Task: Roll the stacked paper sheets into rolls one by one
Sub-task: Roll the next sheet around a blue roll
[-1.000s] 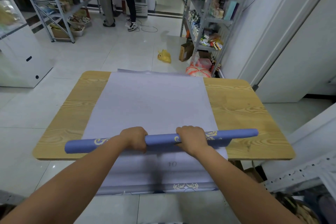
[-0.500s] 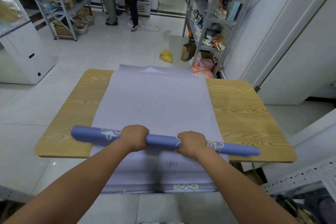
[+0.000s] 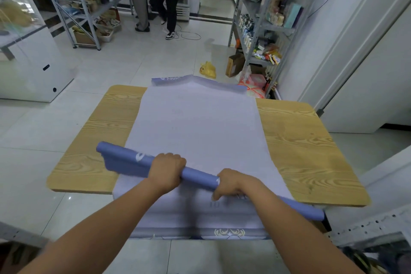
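A long blue paper roll (image 3: 198,176) with pale ornaments lies slanted over the near part of the table, its left end further from me and its right end nearer. My left hand (image 3: 166,170) grips it left of the middle. My right hand (image 3: 233,183) grips it right of the middle. Under the roll a stack of pale lavender paper sheets (image 3: 198,129) lies flat down the middle of the wooden table (image 3: 307,151), hanging over the near and far edges. The roll's left end looks loose and partly unwound.
Metal shelves with goods (image 3: 266,18) stand at the back right and another shelf rack (image 3: 89,6) at the back left. Two persons' legs (image 3: 160,0) are in the aisle. A white cabinet (image 3: 29,62) stands left; a yellow bag (image 3: 208,70) lies on the floor.
The roll has turned from level to slanted: its left end swung away from me and up, its right end came nearer and lower. Both hands kept their grip.
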